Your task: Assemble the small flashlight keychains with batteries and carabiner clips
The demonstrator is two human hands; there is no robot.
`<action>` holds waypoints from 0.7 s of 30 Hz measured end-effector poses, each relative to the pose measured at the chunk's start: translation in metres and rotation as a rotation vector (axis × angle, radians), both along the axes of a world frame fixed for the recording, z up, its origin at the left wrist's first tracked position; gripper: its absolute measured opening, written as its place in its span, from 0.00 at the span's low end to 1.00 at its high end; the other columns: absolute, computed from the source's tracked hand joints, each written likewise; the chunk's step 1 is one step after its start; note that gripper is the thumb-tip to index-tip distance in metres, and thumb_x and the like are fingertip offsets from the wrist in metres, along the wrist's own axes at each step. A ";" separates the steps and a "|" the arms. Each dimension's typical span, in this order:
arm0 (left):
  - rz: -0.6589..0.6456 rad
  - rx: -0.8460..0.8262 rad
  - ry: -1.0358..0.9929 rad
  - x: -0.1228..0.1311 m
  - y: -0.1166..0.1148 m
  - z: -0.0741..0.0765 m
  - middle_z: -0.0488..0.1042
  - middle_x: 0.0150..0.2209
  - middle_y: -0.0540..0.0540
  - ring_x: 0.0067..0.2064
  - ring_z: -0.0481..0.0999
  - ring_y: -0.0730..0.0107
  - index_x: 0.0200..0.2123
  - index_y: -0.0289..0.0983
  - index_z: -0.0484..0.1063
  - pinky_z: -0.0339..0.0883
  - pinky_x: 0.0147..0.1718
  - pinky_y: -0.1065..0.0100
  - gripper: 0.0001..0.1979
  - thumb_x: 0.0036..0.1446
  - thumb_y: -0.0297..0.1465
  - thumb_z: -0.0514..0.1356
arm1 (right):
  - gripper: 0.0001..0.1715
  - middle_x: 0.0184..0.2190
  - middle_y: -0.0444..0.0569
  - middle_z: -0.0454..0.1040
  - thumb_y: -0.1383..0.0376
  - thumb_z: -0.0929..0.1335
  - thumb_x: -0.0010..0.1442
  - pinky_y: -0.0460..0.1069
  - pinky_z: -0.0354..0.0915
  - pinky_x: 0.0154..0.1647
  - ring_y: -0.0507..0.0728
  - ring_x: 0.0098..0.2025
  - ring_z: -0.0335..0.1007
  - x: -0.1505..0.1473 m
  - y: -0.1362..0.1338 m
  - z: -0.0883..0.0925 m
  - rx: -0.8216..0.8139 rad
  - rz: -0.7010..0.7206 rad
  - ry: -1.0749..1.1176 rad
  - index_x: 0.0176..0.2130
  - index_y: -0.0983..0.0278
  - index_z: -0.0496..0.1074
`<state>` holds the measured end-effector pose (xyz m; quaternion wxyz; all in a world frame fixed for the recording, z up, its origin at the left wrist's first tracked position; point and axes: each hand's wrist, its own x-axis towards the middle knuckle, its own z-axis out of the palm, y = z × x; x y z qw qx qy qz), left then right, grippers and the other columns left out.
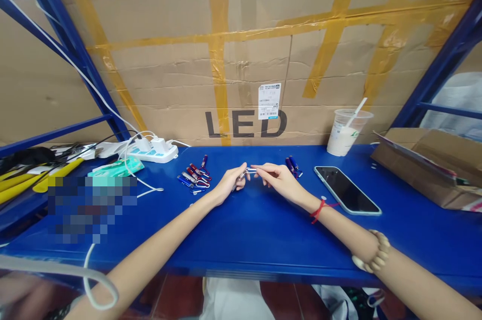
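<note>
Over the middle of the blue tabletop, my left hand (232,179) is closed around a small silver keychain flashlight with a carabiner clip (251,171). From the other side, the fingertips of my right hand (278,179) pinch the clip's end. Most of the flashlight's body is hidden by my left fingers. Left of my hands lies a group of several similar flashlights in red, silver and blue (194,177), with carabiners attached. Just beyond my right hand lie blue flashlights (291,164), partly covered by it.
A phone (347,189) lies right of my right hand, with a drink cup (344,134) behind it and an open cardboard box (425,169) farther right. At left are a white power strip (154,150), a looping white cable (150,190) and yellow-handled tools (22,184). Cardboard (169,84) walls the back.
</note>
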<state>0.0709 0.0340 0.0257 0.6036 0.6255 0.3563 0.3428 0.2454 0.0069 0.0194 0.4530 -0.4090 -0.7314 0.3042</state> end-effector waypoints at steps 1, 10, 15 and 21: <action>0.011 -0.044 0.014 0.000 0.000 0.000 0.48 0.14 0.58 0.16 0.49 0.82 0.21 0.35 0.62 0.44 0.17 0.73 0.27 0.50 0.55 0.50 | 0.22 0.32 0.49 0.72 0.54 0.64 0.58 0.45 0.62 0.23 0.49 0.25 0.63 0.000 0.000 0.000 0.015 0.006 -0.020 0.44 0.65 0.75; 0.079 0.181 0.123 -0.001 0.000 -0.004 0.53 0.16 0.56 0.18 0.50 0.81 0.22 0.36 0.62 0.44 0.19 0.74 0.22 0.47 0.50 0.57 | 0.20 0.38 0.52 0.73 0.57 0.62 0.62 0.50 0.66 0.37 0.54 0.35 0.69 0.005 0.000 0.000 0.321 0.003 -0.287 0.50 0.61 0.72; 0.158 0.493 0.348 -0.003 -0.002 -0.007 0.68 0.23 0.51 0.28 0.64 0.72 0.24 0.37 0.69 0.54 0.27 0.73 0.17 0.54 0.44 0.52 | 0.21 0.35 0.52 0.72 0.57 0.58 0.65 0.50 0.64 0.38 0.56 0.36 0.69 0.006 -0.004 0.002 0.379 0.025 -0.505 0.50 0.62 0.70; 0.239 0.649 0.512 -0.004 -0.010 -0.004 0.67 0.20 0.52 0.25 0.63 0.71 0.23 0.39 0.70 0.50 0.25 0.72 0.17 0.56 0.42 0.51 | 0.22 0.28 0.51 0.69 0.58 0.55 0.66 0.47 0.59 0.31 0.54 0.29 0.65 0.004 -0.003 -0.003 0.423 0.031 -0.677 0.40 0.66 0.73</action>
